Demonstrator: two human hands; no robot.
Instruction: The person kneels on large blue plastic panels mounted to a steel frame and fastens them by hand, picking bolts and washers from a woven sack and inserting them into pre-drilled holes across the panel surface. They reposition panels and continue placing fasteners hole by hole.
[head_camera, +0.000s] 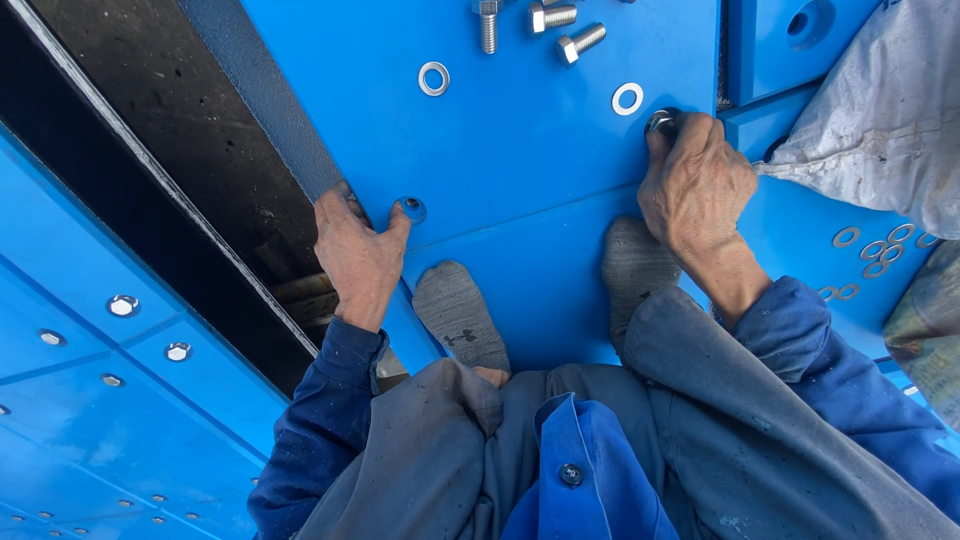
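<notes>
Right hand (697, 185) pinches a small, rigid steel bolt (661, 122) by its head on the blue panel (520, 150); left hand (357, 255), fingers curled, grips the panel's left edge.

Setting: industrial assembly or fabrication site, apparently outdoors in hard sunlight. Evidence: large blue panels (540, 150) with countersunk holes, laid edge to edge as a working surface; a neighbouring blue panel (120, 400) already carries rows of seated bolt heads. A dark gap (180, 150) between panels exposes a rough blackened surface and a timber beneath. Loose hardware lies about: hex bolts (565, 30), single washers (434, 78), a cluster of washers (875, 250). A soiled white sack (890, 110) sits at the panel edge. The person wears blue work jacket and grey trousers, squatting in socks on the panel
</notes>
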